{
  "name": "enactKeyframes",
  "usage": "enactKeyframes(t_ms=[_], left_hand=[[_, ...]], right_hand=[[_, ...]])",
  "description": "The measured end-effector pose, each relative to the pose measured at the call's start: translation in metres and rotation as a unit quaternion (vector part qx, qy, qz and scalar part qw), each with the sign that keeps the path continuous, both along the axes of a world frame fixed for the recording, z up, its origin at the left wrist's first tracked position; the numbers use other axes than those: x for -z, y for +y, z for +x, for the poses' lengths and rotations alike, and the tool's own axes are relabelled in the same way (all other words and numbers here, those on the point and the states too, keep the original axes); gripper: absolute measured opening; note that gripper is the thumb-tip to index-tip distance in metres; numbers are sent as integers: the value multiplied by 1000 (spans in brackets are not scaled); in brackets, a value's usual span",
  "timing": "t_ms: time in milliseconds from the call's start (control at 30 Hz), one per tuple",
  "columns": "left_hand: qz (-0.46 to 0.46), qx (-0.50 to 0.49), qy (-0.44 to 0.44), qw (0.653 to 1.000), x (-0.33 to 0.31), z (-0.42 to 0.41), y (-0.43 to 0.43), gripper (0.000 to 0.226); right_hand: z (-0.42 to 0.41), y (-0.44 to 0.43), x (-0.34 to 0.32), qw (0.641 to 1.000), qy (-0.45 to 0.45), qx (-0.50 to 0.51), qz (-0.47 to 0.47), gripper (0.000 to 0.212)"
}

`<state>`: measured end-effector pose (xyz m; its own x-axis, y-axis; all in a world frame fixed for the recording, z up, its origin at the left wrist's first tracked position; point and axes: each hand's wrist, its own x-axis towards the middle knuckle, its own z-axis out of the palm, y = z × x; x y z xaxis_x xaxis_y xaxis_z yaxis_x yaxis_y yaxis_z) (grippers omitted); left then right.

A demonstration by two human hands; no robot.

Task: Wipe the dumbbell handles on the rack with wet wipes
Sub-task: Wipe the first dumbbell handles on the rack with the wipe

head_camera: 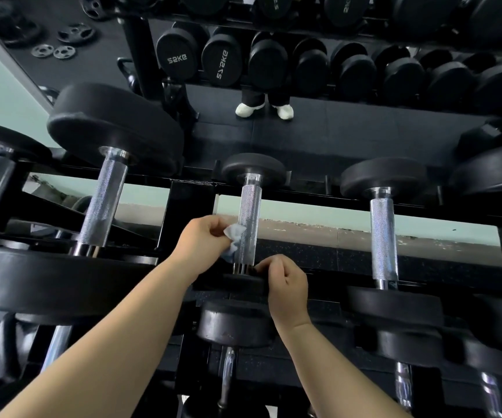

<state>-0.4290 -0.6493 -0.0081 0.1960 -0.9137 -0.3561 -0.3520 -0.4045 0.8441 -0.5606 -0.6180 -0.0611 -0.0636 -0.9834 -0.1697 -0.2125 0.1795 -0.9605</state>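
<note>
Left hand point(204, 241) pinches a crumpled pale-blue wet wipe point(234, 232) between thumb and curled fingers. Wipe is pressed to the left side of the knurled chrome handle point(251, 211) of a small black round-headed dumbbell point(254, 170), lying mid-row on the black steel rack point(192, 194). Right hand point(287, 285) is at the handle's near collar, fingers curled; cannot tell whether it grips anything.

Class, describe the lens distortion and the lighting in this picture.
Head view: wide-angle distortion tilts the left handle while the middle handle stands straight; head view: soft light puts sheen on its knurling; head view: black dumbbell heads lose detail.
</note>
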Motion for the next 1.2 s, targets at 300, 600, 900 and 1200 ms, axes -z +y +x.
enactKeyframes(t_ms=[300,600,900,1200], left_hand=[[17,-32,158,987,-11,15,3,27],[-25,-141,345,928,-44,-6,77,22],[32,-114,426,897,-40,-8,141,9],[114,5,198,974,-22,13,187,6]], right_hand=[[-7,0,-12,998,9,-56,35,33],[-19,53,-56,998,-42,44,-18,19],[-20,89,-64,933,-247,-190,182,10],[-4,149,-65,961,-119,-161,193,16]])
